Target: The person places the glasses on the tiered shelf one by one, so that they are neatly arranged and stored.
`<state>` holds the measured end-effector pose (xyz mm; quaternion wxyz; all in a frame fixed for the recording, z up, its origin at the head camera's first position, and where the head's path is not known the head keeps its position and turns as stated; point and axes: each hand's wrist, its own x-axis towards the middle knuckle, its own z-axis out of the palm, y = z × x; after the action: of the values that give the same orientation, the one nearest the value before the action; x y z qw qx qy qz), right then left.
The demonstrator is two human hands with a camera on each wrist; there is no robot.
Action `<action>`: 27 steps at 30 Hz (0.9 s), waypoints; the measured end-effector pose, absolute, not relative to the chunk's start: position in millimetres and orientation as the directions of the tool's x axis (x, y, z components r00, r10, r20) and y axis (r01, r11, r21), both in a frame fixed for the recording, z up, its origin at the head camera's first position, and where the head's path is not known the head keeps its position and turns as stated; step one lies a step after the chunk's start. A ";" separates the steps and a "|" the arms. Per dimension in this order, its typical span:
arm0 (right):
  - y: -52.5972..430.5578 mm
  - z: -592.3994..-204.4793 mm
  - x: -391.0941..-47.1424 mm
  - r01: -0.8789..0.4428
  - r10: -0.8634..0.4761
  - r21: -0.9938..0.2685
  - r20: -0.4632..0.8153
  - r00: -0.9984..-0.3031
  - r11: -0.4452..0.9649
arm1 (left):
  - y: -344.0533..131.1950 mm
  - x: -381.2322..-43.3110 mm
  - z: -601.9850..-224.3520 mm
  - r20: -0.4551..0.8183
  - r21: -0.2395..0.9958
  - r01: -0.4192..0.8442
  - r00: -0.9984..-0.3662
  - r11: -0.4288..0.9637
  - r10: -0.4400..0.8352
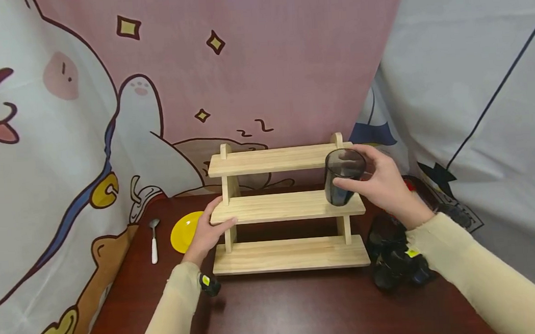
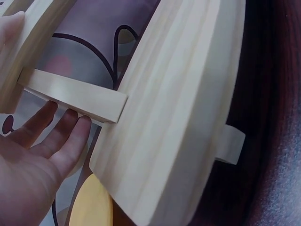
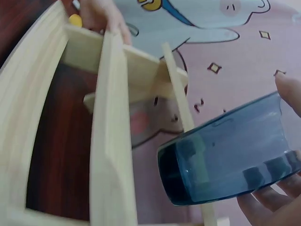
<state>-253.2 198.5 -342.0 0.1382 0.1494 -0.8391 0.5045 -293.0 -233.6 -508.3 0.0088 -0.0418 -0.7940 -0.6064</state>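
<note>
A three-tier pale wooden shelf rack (image 1: 291, 255) stands on the dark red-brown table. My left hand (image 1: 207, 234) grips the left end of its middle board; in the left wrist view, the fingertips (image 2: 83, 126) touch the upright. A dark, see-through drinking glass (image 1: 339, 185) is in my right hand (image 1: 390, 187), held at the rim end between thumb and fingers. The head view shows it in front of the right part of the rack, between the top and middle boards. In the right wrist view the glass (image 3: 225, 155) looks empty, its thick base toward the rack.
Left of the rack lie a yellow plate (image 1: 182, 233), partly behind my left hand, and a white-handled spoon (image 1: 154, 248). Several dark, glossy objects (image 1: 386, 274) crowd the right side, partly under my right forearm. Printed cloth (image 1: 280, 74) hangs behind and at both sides.
</note>
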 end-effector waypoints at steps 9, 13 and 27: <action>137.3 -322.9 -291.0 -0.428 -0.128 -0.854 0.409 -0.904 0.294 | -234.2 -292.6 -507.3 0.079 0.963 0.091 -0.995 0.252 0.055; 115.6 -316.7 -303.8 -0.439 -0.129 -0.859 0.420 -0.898 0.265 | -232.5 -292.7 -508.1 0.075 0.968 0.087 -0.995 0.234 0.060; 76.7 -310.2 -329.0 -0.340 -0.117 -0.883 0.319 -0.940 0.324 | -232.0 -291.7 -510.8 0.121 0.965 0.129 -0.991 0.229 0.049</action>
<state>-329.0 76.7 -310.2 0.0989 0.1416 -0.8075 0.5640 -291.7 -232.0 -510.8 0.0321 -0.0568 -0.7833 -0.6182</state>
